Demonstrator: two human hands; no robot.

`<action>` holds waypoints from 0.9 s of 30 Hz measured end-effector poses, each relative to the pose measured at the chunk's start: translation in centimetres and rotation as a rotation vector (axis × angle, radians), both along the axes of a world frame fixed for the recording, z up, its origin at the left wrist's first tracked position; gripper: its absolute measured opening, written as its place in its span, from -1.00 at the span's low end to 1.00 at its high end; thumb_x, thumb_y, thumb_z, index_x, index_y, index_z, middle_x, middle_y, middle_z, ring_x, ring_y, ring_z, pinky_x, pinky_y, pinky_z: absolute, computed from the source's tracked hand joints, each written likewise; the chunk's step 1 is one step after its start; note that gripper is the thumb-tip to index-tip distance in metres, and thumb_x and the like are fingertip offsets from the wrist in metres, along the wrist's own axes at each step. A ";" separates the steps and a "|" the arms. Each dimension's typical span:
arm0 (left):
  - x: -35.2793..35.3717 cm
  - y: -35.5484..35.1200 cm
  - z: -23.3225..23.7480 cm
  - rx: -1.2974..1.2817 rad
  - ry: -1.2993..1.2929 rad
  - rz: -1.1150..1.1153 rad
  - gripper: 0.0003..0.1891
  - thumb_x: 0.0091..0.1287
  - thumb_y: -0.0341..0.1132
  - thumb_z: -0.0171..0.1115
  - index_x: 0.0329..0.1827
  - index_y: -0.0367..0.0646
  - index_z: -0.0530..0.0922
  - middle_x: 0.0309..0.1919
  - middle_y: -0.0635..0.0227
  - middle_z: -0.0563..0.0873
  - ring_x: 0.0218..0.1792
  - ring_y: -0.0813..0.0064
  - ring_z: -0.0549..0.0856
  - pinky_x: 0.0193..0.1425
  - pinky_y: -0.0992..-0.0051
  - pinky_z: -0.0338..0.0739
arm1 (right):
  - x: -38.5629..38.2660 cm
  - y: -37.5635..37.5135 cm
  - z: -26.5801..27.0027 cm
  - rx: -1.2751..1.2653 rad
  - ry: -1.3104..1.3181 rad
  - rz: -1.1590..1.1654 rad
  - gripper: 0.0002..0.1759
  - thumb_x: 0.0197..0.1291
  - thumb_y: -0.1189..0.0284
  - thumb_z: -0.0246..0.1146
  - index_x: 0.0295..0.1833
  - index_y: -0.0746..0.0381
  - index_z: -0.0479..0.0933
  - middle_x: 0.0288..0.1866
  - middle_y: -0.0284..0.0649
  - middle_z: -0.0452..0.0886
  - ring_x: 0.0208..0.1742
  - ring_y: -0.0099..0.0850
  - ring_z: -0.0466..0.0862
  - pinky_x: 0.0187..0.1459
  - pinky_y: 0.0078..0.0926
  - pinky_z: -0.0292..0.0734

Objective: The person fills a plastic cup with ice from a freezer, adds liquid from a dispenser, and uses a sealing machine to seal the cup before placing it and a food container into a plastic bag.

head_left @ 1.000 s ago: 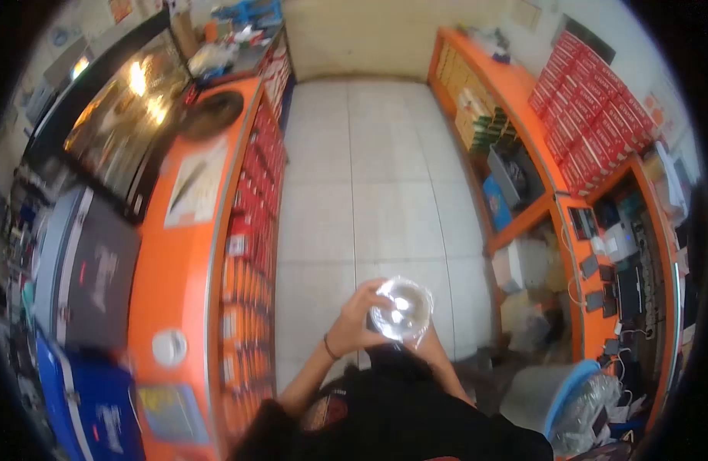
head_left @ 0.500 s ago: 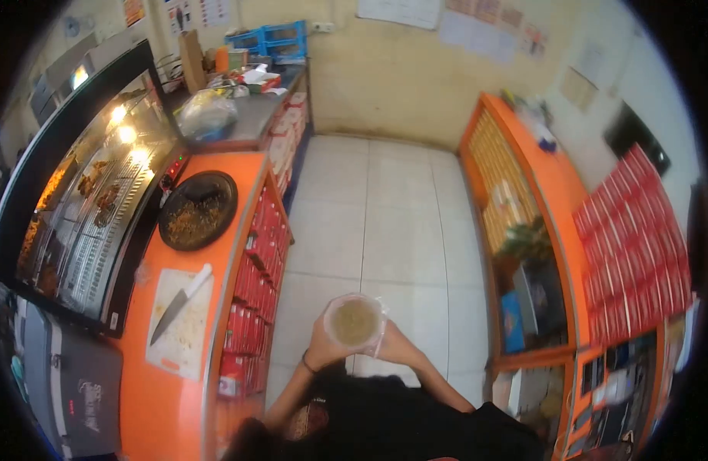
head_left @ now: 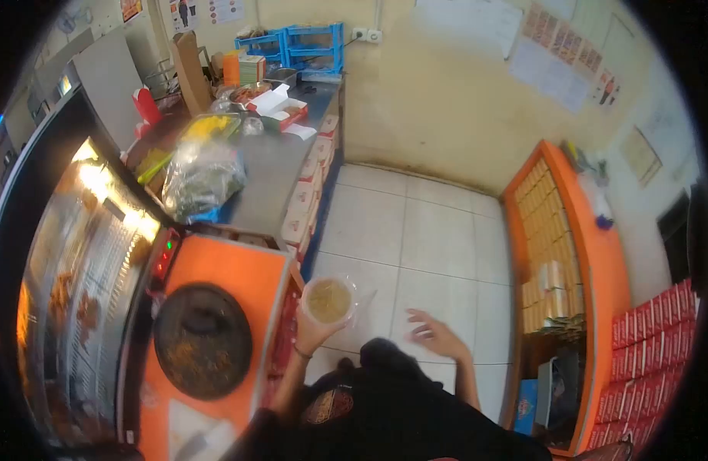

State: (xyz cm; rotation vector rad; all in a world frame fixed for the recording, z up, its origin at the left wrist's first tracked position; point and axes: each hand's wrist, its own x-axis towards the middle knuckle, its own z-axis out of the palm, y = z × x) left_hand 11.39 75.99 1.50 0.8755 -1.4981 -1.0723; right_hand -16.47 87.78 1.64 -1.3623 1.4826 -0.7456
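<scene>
In my left hand is a clear round plastic cup holding a cloudy yellow-green liquid. Thin clear plastic sticks out at the cup's right side. The fingers wrap its lower left, and it hangs over the floor beside the orange counter's edge. My right hand is apart from the cup, fingers spread, with nothing in it. Left of the cup, a round dark mortar with orange-brown bits lies on the orange counter. A knife rests on a white cutting board near the bottom edge, partly cut off.
A lit glass food warmer stands at the left. Beyond the orange counter, a grey worktop bears a filled plastic bag, open boxes and blue racks. An orange shelf unit and stacked red boxes line the right side.
My right hand has let go of the cup and moved right, its fingers opening. The cup stays in my left hand, now nearer the counter. The view has turned and moved forward.
</scene>
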 end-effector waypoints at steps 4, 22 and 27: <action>-1.4 -12.9 -0.9 0.002 0.067 0.079 -0.16 -0.21 -0.36 0.63 0.21 -0.26 0.37 0.04 0.25 0.60 0.07 0.41 0.59 0.23 0.39 0.47 | -6.1 -14.9 -6.9 0.004 -0.138 -0.341 -0.66 0.23 0.21 0.31 -0.08 0.28 0.58 -0.27 -0.20 0.65 -0.30 -0.52 0.62 -0.27 -0.55 0.55; -4.3 -51.8 -0.8 0.140 0.006 0.820 -0.08 -0.17 -0.38 0.62 0.32 -0.22 0.29 0.15 0.22 0.53 0.13 0.37 0.57 0.24 0.35 0.51 | 7.4 -86.4 -13.5 -0.439 0.609 -0.050 -0.62 0.04 0.22 0.37 -0.14 0.29 0.59 0.00 -0.08 0.46 0.18 -0.06 0.34 0.09 -0.19 0.36; -2.9 -60.0 -0.5 0.191 0.021 0.832 -0.15 -0.17 -0.47 0.57 0.27 -0.24 0.32 0.09 0.23 0.56 0.08 0.40 0.59 0.18 0.39 0.53 | 1.3 -86.6 -12.6 -0.305 -0.241 -0.124 -0.75 -0.05 0.59 0.21 -0.16 0.32 0.56 -0.20 -0.12 0.57 -0.10 -0.29 0.58 -0.06 -0.44 0.46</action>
